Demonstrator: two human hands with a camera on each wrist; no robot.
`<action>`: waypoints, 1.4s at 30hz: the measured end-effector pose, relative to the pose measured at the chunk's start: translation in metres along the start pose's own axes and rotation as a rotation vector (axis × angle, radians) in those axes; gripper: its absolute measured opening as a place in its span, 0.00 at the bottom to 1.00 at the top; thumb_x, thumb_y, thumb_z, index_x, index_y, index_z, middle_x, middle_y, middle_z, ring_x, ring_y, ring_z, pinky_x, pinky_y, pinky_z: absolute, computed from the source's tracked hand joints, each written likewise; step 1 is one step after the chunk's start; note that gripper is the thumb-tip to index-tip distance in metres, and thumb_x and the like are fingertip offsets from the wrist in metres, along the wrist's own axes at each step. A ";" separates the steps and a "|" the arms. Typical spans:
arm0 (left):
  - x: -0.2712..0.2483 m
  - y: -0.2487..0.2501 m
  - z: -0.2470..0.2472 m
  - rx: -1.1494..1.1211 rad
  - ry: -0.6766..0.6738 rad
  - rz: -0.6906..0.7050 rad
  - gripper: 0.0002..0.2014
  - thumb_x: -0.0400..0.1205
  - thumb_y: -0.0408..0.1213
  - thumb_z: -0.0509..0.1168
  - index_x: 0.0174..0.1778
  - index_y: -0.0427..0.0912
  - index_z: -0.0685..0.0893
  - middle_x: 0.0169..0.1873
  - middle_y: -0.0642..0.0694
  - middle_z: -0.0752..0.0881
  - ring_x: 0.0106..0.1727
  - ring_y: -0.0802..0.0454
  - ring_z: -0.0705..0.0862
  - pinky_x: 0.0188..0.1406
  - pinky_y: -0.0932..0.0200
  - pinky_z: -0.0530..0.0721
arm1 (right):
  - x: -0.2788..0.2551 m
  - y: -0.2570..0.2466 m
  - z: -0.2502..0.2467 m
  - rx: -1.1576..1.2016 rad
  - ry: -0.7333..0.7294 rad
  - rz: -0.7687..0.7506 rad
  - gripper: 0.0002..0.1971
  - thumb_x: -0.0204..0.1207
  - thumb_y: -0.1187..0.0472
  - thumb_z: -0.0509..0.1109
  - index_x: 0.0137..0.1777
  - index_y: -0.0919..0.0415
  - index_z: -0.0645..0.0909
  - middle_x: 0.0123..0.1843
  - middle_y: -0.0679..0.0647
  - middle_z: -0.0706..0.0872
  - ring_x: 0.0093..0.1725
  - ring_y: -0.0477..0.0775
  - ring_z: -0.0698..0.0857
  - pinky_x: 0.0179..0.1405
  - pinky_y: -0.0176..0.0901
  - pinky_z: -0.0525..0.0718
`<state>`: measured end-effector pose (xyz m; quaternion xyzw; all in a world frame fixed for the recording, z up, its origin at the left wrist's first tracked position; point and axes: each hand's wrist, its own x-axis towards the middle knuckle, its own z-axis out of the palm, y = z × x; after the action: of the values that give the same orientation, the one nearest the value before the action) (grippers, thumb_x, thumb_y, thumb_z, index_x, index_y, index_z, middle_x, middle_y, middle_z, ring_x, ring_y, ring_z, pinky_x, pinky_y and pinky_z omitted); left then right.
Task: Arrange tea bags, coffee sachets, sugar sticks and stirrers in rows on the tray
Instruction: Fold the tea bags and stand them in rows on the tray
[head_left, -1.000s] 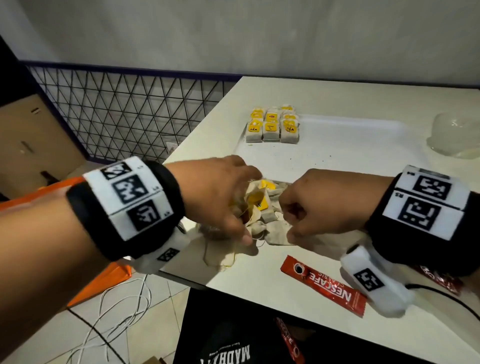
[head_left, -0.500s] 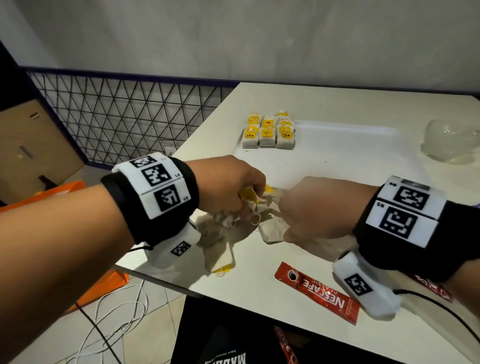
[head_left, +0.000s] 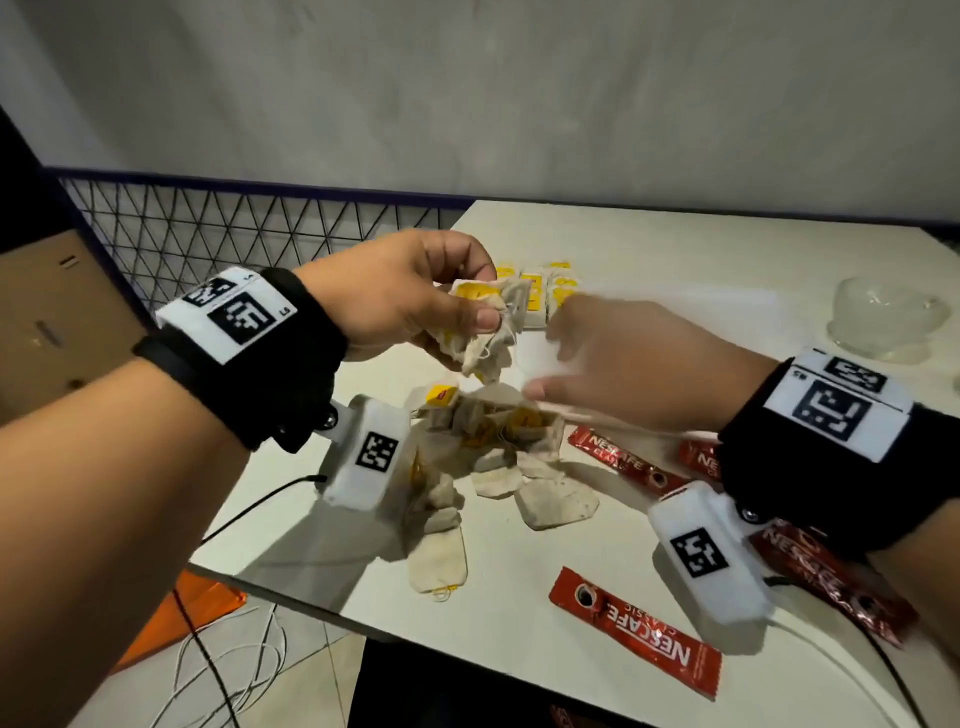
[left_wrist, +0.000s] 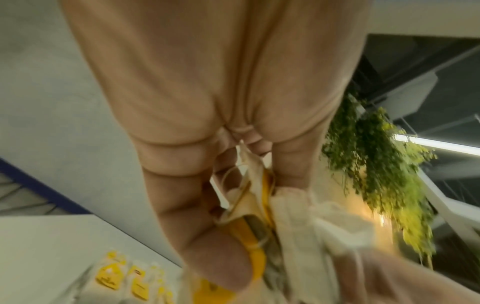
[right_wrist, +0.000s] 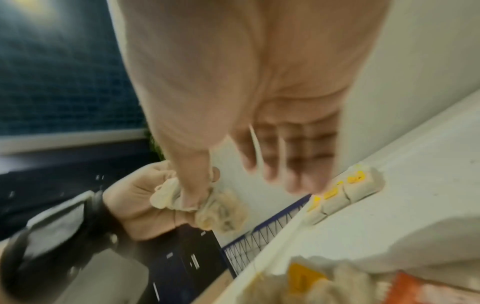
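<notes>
The left hand (head_left: 410, 296) is gripping a tangled clump of tea bags (head_left: 485, 325) above the worktop (head_left: 519, 587), thumb and curled fingers closing round the paper and yellow tags. The right hand (head_left: 618, 364) is blurring just beside the clump; its fingers look extended and spread, with a thin string showing across them in the right wrist view, but I cannot tell whether they are pinching anything. More loose tea bags (head_left: 498, 452) are lying heaped below, with red Nescafe sachets (head_left: 634, 642) scattered nearer the worktop's front edge. Neat rows of tea bags (head_left: 535, 291) are already sitting on the white tray (head_left: 727, 306) behind the hands.

The step appears to be freeing one bag from the clump. To do it well, the left hand should be anchoring the bundle lightly while the right is taking a single bag by its body, not its tag, and easing it sideways so the strings unwind rather than tear the paper.
</notes>
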<state>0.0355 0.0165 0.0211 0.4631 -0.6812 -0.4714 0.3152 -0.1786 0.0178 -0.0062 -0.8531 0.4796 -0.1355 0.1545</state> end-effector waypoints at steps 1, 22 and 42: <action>0.002 0.000 0.001 -0.059 0.015 0.013 0.13 0.67 0.31 0.72 0.44 0.38 0.78 0.35 0.38 0.84 0.30 0.44 0.85 0.30 0.53 0.89 | 0.003 -0.002 -0.001 0.163 0.104 -0.006 0.27 0.66 0.36 0.74 0.61 0.46 0.74 0.53 0.41 0.82 0.43 0.41 0.84 0.44 0.40 0.80; 0.063 -0.029 0.022 -0.966 0.257 -0.118 0.12 0.81 0.33 0.54 0.54 0.39 0.81 0.37 0.42 0.86 0.31 0.49 0.86 0.28 0.60 0.83 | 0.073 0.002 0.000 0.804 0.430 -0.044 0.09 0.76 0.58 0.74 0.56 0.51 0.85 0.43 0.43 0.86 0.32 0.42 0.82 0.33 0.35 0.80; 0.060 -0.005 0.006 -1.229 0.263 0.026 0.10 0.81 0.34 0.53 0.43 0.40 0.80 0.33 0.42 0.83 0.31 0.49 0.83 0.26 0.62 0.84 | 0.046 0.031 0.003 0.933 0.073 -0.060 0.15 0.87 0.59 0.55 0.41 0.61 0.77 0.27 0.52 0.75 0.25 0.49 0.72 0.26 0.41 0.71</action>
<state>0.0095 -0.0381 0.0141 0.2430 -0.2468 -0.7122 0.6106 -0.1780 -0.0360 -0.0176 -0.7006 0.3479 -0.3710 0.5006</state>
